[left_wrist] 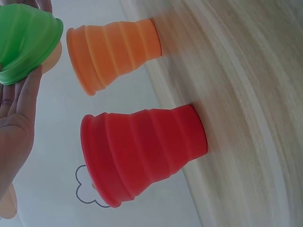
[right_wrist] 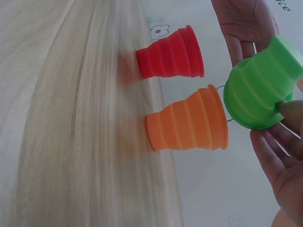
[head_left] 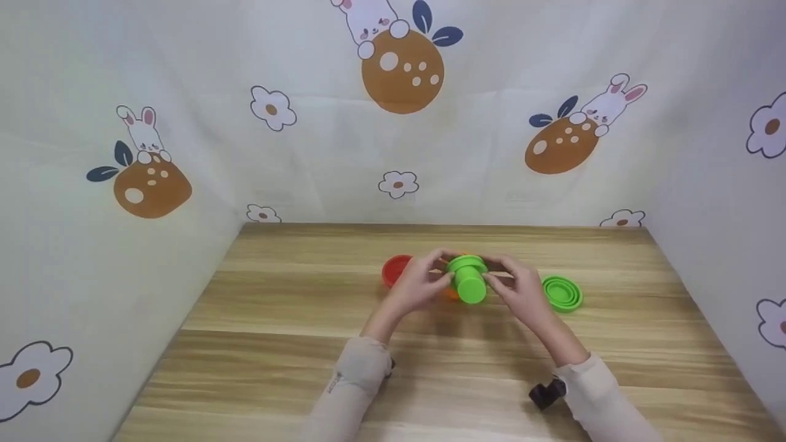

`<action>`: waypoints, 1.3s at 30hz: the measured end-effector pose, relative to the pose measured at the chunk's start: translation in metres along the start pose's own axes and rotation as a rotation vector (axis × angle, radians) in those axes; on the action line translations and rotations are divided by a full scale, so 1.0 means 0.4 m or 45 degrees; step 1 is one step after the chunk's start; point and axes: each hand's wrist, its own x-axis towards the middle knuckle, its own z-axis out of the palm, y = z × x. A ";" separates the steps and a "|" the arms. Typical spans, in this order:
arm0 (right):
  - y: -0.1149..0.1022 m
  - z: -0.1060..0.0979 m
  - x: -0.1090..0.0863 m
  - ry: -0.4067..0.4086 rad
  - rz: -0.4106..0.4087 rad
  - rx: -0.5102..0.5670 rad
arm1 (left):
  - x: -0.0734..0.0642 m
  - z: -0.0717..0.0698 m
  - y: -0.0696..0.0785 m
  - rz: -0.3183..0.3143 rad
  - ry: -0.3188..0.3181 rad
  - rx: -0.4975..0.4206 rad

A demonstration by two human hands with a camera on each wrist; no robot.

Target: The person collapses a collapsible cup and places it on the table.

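Observation:
A green ribbed collapsible cup (head_left: 471,288) is held up above the table, its closed base facing the head camera. My left hand (head_left: 419,283) grips its left side and my right hand (head_left: 521,291) grips the right, thumbs and fingers on its wall. In the right wrist view the same green cup (right_wrist: 260,87) appears partly unfolded, with right fingertips at its rim. Behind the hands an orange cup (left_wrist: 116,52) stands extended on the table, mostly hidden in the head view. To its left stands a red cup (left_wrist: 144,149), also extended, rim upward.
Right of my right hand, another green collapsible cup (head_left: 562,294) lies folded into flat rings on the wooden table (head_left: 276,368). Patterned cloth walls (head_left: 319,147) enclose the back and both sides. A black wrist camera (head_left: 546,393) juts from my right sleeve.

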 end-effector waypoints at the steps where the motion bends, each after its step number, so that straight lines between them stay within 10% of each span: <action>1: 0.001 -0.001 -0.001 0.000 0.013 0.025 | 0.000 0.000 0.000 0.001 0.003 -0.013; 27: -0.023 0.015 0.002 0.059 -0.226 -0.432 | 0.000 0.000 0.012 -0.028 -0.134 0.060; 39: -0.002 0.011 -0.002 0.006 -0.092 -0.218 | 0.000 0.006 0.002 -0.054 -0.101 0.054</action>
